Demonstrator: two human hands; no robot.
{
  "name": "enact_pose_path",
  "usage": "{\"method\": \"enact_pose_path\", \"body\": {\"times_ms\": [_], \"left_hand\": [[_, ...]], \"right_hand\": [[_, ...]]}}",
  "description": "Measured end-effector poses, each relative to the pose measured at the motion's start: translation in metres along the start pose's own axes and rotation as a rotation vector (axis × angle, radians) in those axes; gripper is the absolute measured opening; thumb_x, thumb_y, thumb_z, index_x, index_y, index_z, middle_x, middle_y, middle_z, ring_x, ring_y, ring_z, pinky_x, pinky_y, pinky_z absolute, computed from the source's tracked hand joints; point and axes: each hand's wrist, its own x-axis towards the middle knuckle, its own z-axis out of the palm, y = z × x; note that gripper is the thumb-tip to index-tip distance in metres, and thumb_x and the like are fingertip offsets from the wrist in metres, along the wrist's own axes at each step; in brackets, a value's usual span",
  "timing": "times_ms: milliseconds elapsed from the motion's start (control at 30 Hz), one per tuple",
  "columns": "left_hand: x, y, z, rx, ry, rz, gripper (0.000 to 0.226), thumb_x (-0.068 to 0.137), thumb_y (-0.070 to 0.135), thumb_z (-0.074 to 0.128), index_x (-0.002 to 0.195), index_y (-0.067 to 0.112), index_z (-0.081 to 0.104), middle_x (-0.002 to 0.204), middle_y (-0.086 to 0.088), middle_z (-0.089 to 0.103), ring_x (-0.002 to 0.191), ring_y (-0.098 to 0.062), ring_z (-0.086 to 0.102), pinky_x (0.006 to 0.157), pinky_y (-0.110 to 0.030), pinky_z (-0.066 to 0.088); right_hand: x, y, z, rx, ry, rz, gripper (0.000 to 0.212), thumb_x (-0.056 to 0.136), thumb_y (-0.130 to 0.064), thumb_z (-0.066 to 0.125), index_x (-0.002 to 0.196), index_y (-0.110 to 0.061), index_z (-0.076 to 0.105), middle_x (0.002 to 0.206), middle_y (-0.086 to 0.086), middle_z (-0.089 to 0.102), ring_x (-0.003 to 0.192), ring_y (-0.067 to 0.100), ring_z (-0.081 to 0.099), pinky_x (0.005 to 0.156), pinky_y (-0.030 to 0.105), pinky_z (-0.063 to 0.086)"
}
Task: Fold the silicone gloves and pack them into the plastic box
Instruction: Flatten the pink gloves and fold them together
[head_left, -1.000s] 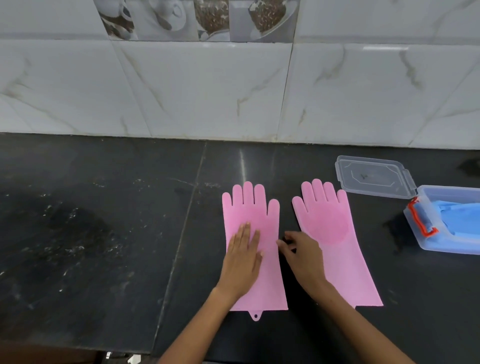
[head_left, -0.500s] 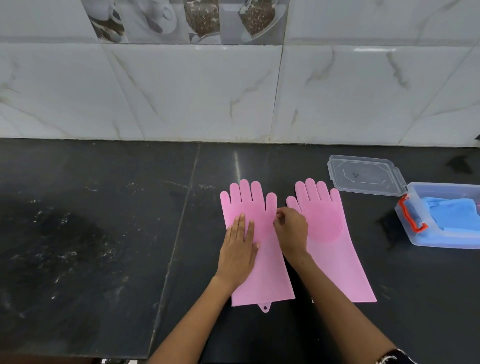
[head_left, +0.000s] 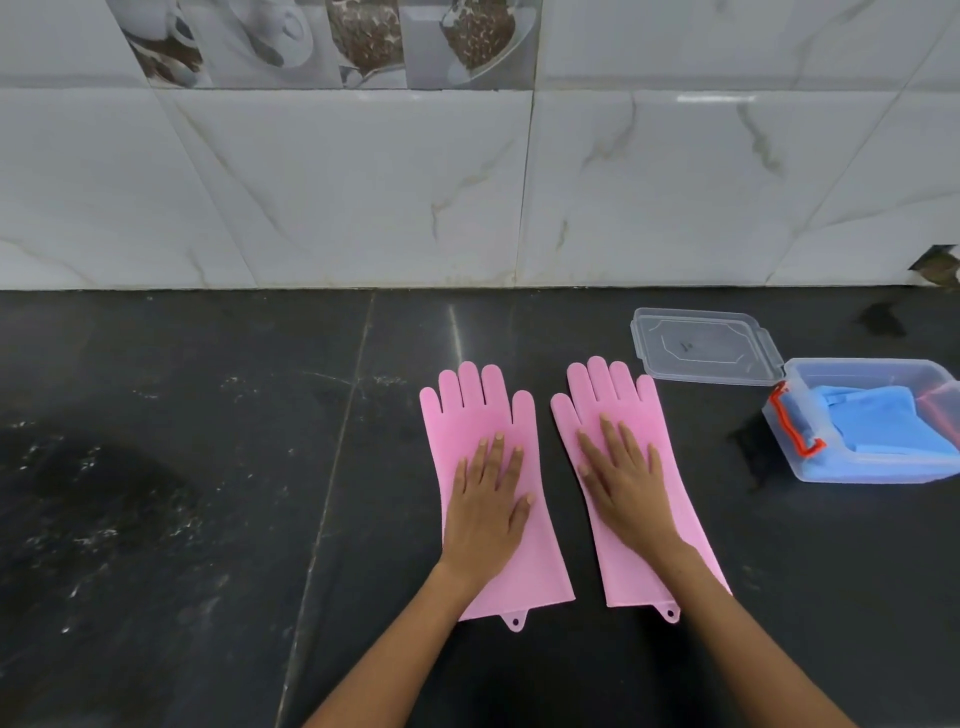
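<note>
Two pink silicone gloves lay flat, side by side but apart, on the black countertop (head_left: 208, 467). Left hand (head_left: 488, 499) pressed the left glove (head_left: 467, 410) with straight fingers; right hand (head_left: 626, 483) likewise pressed the right glove (head_left: 613, 395). Further right stood the plastic box (head_left: 872, 470) holding blue gloves (head_left: 872, 410), its lid (head_left: 701, 345) beside it.

Two pink gloves (head_left: 480, 415), one box (head_left: 872, 467), one lid (head_left: 704, 345)
</note>
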Motion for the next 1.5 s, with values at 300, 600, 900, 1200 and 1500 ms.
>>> {"method": "enact_pose_path", "body": {"times_ms": [300,600,900,1200,1500], "left_hand": [[-0.005,-0.01,0.004,0.001,0.024,0.01,0.058,0.098,0.053,0.017,0.144,0.037,-0.015,0.157,0.007,-0.014,0.145,-0.016,-0.016,0.115,-0.036,-0.014],[0.001,-0.005,0.006,-0.017,0.029,-0.031,0.059,0.097,0.055,0.019,0.145,0.039,-0.011,0.157,0.009,-0.015,0.145,-0.015,-0.017,0.115,-0.034,-0.015],[-0.001,-0.004,0.005,-0.04,0.023,-0.037,0.06,0.096,0.055,0.018,0.144,0.038,-0.015,0.157,0.008,-0.017,0.142,-0.014,-0.021,0.115,-0.033,-0.016],[0.012,0.008,-0.026,-0.169,0.048,-0.036,0.05,0.099,0.045,0.033,0.145,0.027,0.032,0.158,-0.003,0.02,0.146,-0.022,0.014,0.119,-0.038,0.005],[0.055,0.107,-0.035,-0.457,0.199,0.133,0.014,0.086,0.013,0.065,0.095,0.008,0.074,0.094,-0.009,0.068,0.088,-0.023,0.058,0.082,-0.034,0.051]], "right_hand": [[-0.003,-0.026,0.013,-0.008,0.024,0.046,0.051,0.099,-0.042,0.024,0.148,-0.038,0.007,0.16,-0.002,0.003,0.147,0.023,0.001,0.117,0.051,0.003],[-0.005,-0.027,0.015,-0.004,0.03,0.071,0.055,0.099,-0.04,0.019,0.148,-0.032,-0.005,0.16,-0.003,-0.006,0.147,0.02,-0.006,0.117,0.046,-0.005],[-0.003,-0.03,0.011,-0.008,0.004,0.066,0.056,0.1,-0.04,0.018,0.148,-0.029,-0.007,0.159,-0.001,-0.009,0.147,0.021,-0.01,0.116,0.046,-0.009],[-0.06,-0.001,-0.027,0.148,0.213,0.173,0.044,0.094,-0.028,0.051,0.136,-0.018,0.046,0.15,0.005,0.037,0.136,0.023,0.038,0.111,0.042,0.032],[-0.121,0.04,-0.04,0.323,0.193,0.427,0.023,0.086,-0.032,0.064,0.104,-0.019,0.068,0.099,-0.005,0.064,0.08,0.011,0.061,0.065,0.024,0.05]]}}
